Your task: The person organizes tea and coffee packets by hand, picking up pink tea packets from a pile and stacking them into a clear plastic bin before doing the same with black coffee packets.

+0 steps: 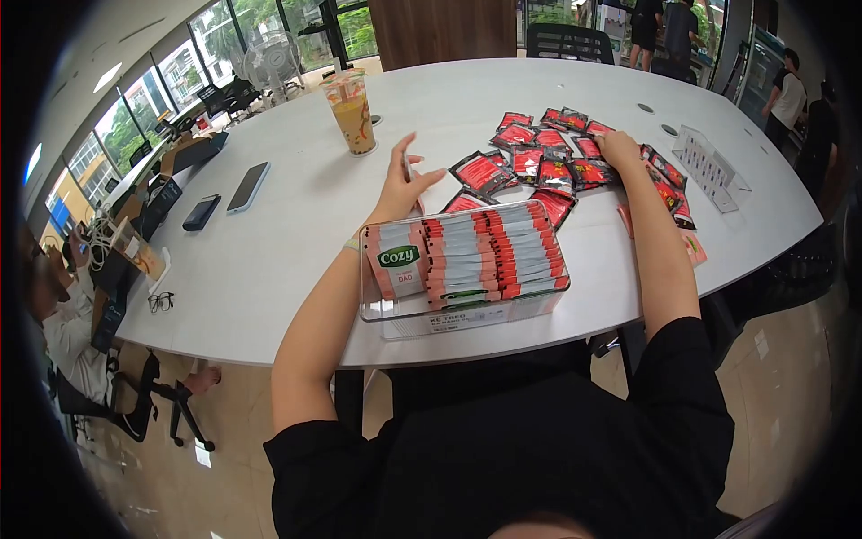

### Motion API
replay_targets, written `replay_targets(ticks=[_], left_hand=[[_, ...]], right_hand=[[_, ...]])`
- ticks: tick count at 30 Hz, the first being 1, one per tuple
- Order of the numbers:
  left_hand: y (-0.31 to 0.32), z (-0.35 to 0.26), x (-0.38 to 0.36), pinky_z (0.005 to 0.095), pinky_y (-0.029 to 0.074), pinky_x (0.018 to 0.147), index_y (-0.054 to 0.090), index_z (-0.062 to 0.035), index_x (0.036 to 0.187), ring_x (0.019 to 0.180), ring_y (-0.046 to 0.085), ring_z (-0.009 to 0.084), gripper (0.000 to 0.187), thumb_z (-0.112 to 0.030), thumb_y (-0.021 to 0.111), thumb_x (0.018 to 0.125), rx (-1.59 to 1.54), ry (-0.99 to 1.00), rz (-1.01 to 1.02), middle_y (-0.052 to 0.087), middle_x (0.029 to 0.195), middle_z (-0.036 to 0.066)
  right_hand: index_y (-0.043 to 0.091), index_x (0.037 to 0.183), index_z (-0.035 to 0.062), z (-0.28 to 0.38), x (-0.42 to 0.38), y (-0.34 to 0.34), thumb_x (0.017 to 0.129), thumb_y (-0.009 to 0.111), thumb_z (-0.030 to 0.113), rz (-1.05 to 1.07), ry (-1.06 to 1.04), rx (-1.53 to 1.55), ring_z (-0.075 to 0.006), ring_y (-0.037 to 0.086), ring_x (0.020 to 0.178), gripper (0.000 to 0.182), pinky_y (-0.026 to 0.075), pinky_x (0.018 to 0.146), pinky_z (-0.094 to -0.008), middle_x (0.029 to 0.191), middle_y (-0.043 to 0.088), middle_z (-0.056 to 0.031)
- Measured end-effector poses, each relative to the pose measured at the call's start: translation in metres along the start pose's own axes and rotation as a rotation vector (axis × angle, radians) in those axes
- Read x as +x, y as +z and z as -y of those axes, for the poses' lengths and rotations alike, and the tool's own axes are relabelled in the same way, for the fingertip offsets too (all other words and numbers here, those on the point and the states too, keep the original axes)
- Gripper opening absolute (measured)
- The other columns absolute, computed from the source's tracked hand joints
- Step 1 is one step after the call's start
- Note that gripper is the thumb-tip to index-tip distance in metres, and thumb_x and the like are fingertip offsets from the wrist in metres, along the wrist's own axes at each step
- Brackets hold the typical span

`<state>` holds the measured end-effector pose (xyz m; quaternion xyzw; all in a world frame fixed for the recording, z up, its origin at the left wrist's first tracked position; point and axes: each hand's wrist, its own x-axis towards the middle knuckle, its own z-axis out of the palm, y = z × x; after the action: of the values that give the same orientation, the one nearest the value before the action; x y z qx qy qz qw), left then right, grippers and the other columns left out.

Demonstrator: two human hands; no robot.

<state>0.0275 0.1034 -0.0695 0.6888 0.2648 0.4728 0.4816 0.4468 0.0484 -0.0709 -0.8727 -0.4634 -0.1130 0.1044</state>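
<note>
A clear plastic box (pixel 449 316) stands at the table's near edge, filled with a row of upright Cozy tea sachets (pixel 485 251). Behind it, several red and black sachets (pixel 548 162) lie scattered on the white table (pixel 269 251). My left hand (pixel 402 184) is raised just behind the box, fingers spread, pinching a thin sachet edge-on. My right hand (pixel 620 148) reaches farther out and rests on the scattered sachets at the pile's right side.
A plastic cup of iced drink (pixel 352 112) stands at the back left. A phone (pixel 248 186), a dark case (pixel 201 212) and glasses (pixel 161 301) lie left. A second clear box (pixel 709 166) sits right. A seated person (pixel 63 332) is at the far left; people stand in the background.
</note>
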Motion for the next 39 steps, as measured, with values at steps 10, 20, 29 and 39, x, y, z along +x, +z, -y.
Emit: replay_targets(ticks=[10, 20, 29, 39], left_hand=[[0.001, 0.004, -0.005, 0.0263, 0.042, 0.072, 0.014, -0.0090, 0.133, 0.078, 0.045, 0.0138, 0.090, -0.023, 0.074, 0.067, 0.245, 0.075, 0.183, 0.043, 0.104, 0.012], [-0.001, 0.004, 0.000, 0.0276, 0.045, 0.074, 0.014, 0.0020, 0.132, 0.086, 0.054, 0.0163, 0.085, -0.019, 0.071, 0.072, -0.065, -0.037, 0.103, 0.052, 0.098, 0.015], [0.001, 0.003, -0.002, 0.0266, 0.045, 0.072, 0.015, 0.0011, 0.132, 0.085, 0.054, 0.0154, 0.080, -0.017, 0.068, 0.074, -0.047, 0.027, 0.053, 0.053, 0.098, 0.014], [-0.004, 0.006, 0.002, 0.0228, 0.044, 0.069, 0.041, 0.0039, 0.117, 0.085, 0.055, 0.0144, 0.052, -0.018, 0.064, 0.077, -0.309, -0.115, 0.218, 0.055, 0.099, 0.011]], right_hand=[[0.064, 0.077, 0.0062, 0.012, -0.025, -0.025, 0.068, 0.056, 0.058, -0.108, -0.108, 0.120, -0.0315, 0.061, 0.077, 0.053, 0.046, 0.066, -0.0407, 0.078, 0.063, -0.0159], [0.067, 0.083, 0.0084, 0.002, -0.012, -0.032, 0.067, 0.062, 0.046, 0.084, -0.224, 0.257, -0.0291, 0.061, 0.074, 0.042, 0.046, 0.067, -0.0392, 0.078, 0.063, -0.0158], [0.062, 0.067, -0.0017, 0.051, -0.005, -0.064, 0.078, 0.058, 0.035, 0.045, -0.402, 0.766, -0.0146, 0.055, 0.053, 0.039, 0.041, 0.050, -0.0284, 0.056, 0.057, -0.0099], [0.053, 0.069, -0.0034, 0.178, -0.092, -0.087, 0.080, 0.060, 0.012, 0.421, -0.793, 0.949, -0.0101, 0.059, 0.058, 0.020, 0.049, 0.056, -0.0229, 0.062, 0.060, -0.0077]])
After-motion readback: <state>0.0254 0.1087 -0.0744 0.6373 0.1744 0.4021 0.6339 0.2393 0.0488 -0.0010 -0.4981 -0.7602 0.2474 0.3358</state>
